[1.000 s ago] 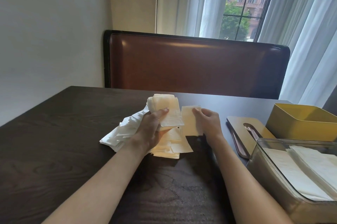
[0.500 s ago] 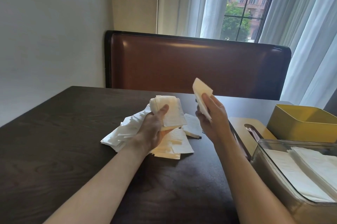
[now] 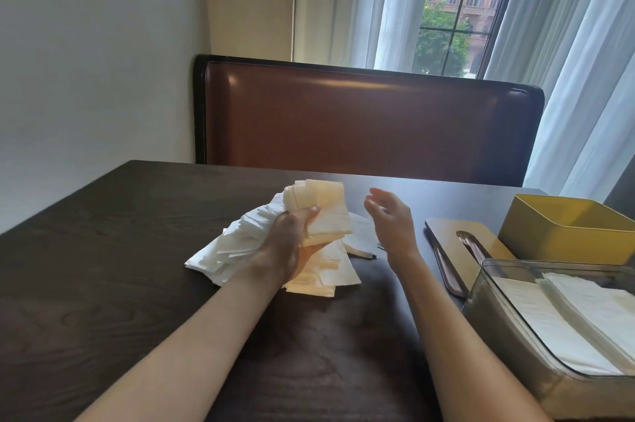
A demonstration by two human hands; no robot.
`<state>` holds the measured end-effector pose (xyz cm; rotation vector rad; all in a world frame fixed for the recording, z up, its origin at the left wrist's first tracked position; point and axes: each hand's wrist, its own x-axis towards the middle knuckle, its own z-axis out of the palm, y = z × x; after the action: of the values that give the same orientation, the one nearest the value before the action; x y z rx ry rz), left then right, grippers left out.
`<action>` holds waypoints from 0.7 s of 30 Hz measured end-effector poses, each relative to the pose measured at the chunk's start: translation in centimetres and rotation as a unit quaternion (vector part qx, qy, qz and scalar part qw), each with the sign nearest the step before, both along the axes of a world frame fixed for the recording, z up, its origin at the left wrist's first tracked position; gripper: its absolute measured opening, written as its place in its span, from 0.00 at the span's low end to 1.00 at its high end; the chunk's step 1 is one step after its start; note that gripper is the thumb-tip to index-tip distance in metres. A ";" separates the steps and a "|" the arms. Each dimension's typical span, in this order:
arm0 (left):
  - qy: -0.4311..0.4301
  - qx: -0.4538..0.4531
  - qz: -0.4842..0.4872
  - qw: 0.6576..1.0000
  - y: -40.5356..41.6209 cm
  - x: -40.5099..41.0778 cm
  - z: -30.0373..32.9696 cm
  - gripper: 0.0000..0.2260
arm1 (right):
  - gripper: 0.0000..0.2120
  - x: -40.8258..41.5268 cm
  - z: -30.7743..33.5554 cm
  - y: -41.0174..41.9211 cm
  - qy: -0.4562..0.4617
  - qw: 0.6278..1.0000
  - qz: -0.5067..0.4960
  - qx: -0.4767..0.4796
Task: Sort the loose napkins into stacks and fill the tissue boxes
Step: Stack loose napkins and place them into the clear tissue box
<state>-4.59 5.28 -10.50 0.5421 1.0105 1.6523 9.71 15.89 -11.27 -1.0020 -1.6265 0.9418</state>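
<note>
From the head camera, your left hand (image 3: 292,243) grips a stack (image 3: 319,212) of cream napkins, thumb on top and fingers curled underneath, held just above the bench (image 3: 103,267). Your right hand (image 3: 388,219) hangs beside it, fingers spread and relaxed, holding nothing.

Under and around the left hand lies the loose pile (image 3: 240,243): white napkins fanned to the left, cream ones nearest you, a few more between your hands. At right sit a clear box (image 3: 515,304) with white napkins inside, a yellow box (image 3: 563,229) behind it that looks empty from here, and a flat lid (image 3: 457,243) with a slot lying on the bench.

Expect these napkins to be very light, soft and floppy, with no stiffness of their own. Single sheets probably slide off each other easily, so a stack held at one end is likely to fan or droop. Pinch the stack across its middle, or near the folded edge, with thumb above and fingers flat below. For a loose sheet, take a corner or edge lightly; a hard pull may crease or tear it.
</note>
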 end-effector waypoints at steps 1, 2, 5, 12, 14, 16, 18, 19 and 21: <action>-0.013 0.002 0.001 1.000 0.0 0.0 0.0 0.12 | 0.18 0.2 -0.9 0.9 -0.079 0.997 -0.020 0.013; -0.023 0.003 0.002 1.000 0.0 -0.1 0.0 0.12 | 0.21 0.2 -1.7 1.5 -0.160 0.987 -0.031 0.015; -0.039 0.008 0.006 0.999 0.1 -0.1 -0.1 0.11 | 0.29 0.0 -2.8 2.1 -0.298 0.954 -0.023 -0.006; -0.043 0.010 0.013 0.999 -0.1 -0.1 0.2 0.08 | 0.31 -0.6 -2.9 2.4 -0.403 0.914 -0.034 0.012; -0.043 0.010 0.009 0.999 -0.2 -0.1 0.2 0.08 | 0.25 -0.4 -2.7 2.3 -0.377 0.926 -0.036 0.004; -0.041 0.008 0.005 0.999 -0.2 -0.1 0.2 0.10 | 0.16 -0.2 -2.5 2.2 -0.343 0.939 -0.027 -0.008; -0.042 0.006 0.006 0.999 -0.2 -0.1 0.2 0.11 | 0.10 -0.1 -2.5 2.0 -0.330 0.943 -0.024 -0.018; -0.043 0.006 0.008 0.999 -0.2 -0.1 0.2 0.10 | 0.09 -0.1 -2.4 1.8 -0.330 0.943 -0.024 -0.022; -0.046 0.008 0.008 0.999 -0.3 -0.1 0.2 0.10 | 0.07 -0.2 -2.0 1.4 -0.319 0.947 -0.018 -0.023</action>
<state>-4.67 5.03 -10.34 0.4661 0.9376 1.6861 9.46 17.33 -13.26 -1.4648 -2.1060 0.6600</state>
